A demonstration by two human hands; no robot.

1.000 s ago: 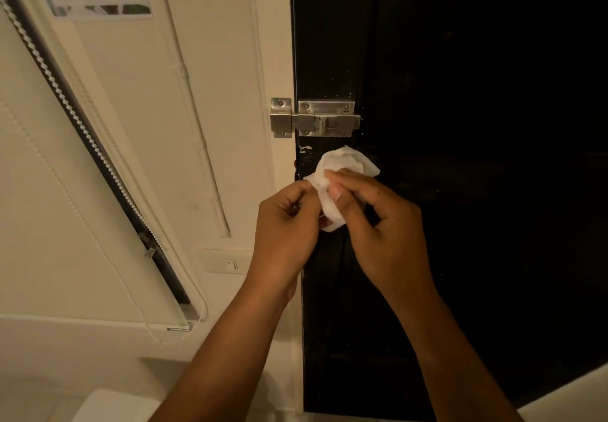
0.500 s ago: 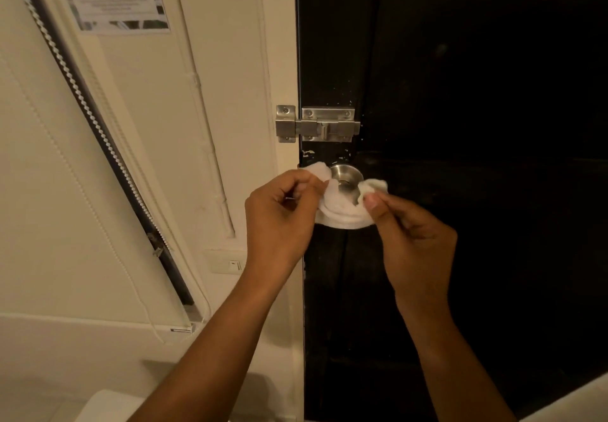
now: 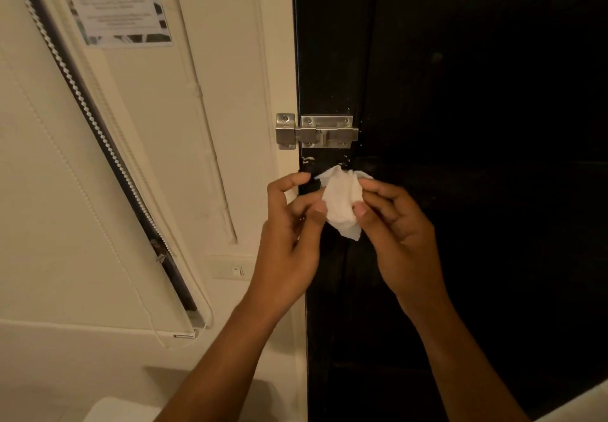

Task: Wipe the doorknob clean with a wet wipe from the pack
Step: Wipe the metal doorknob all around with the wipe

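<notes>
Both hands are up at the dark door (image 3: pixel 460 92), and the wet wipe (image 3: pixel 340 204) sits bunched between them, right where the doorknob should be; the knob itself is hidden behind the wad. The right hand (image 3: pixel 398 234) pinches the wipe's right side between thumb and fingers. The left hand (image 3: pixel 289 234) has its thumb against the wipe's left side, fingers curled. To do this well, I'd say keep the wipe wrapped snug and twist around the whole knob, below the silver latch (image 3: pixel 317 132).
</notes>
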